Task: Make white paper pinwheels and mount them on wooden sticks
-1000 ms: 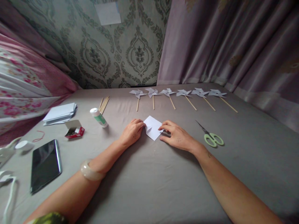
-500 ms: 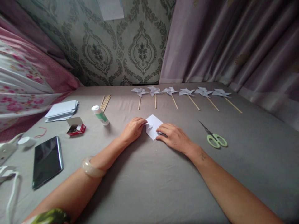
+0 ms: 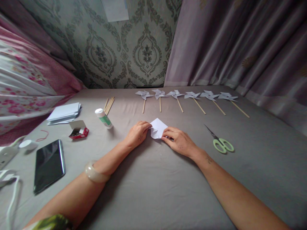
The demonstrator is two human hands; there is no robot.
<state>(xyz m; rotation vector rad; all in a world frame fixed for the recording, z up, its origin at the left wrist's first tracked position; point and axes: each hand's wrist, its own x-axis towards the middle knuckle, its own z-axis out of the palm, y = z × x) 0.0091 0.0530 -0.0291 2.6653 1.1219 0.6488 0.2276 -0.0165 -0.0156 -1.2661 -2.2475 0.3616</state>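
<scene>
A small white square of paper [image 3: 158, 125] is turned cornerwise between my two hands, over the middle of the table. My left hand [image 3: 139, 131] is closed on its left corner, fingers pinched together. On the other side, my right hand [image 3: 177, 139] pinches the lower right edge between thumb and fingers. The paper's near corner curls up, and a cut flap shows near its left side. Beyond it lies a row of white paper pinwheels [image 3: 176, 94] on wooden sticks. Green-handled scissors [image 3: 219, 141] lie open to the right of my right hand.
Left of my hands a glue stick [image 3: 104, 118] stands before several wooden sticks [image 3: 109, 105]. Further left are a paper stack [image 3: 64, 112], an open red box [image 3: 79, 131] of small items, a dark phone [image 3: 49, 166], a white cap [image 3: 28, 145] and a white cable [image 3: 11, 201].
My right hand has closed on the paper's lower right edge, and the near corner has lifted and curled. My left hand keeps its pinch. The view has shifted slightly.
</scene>
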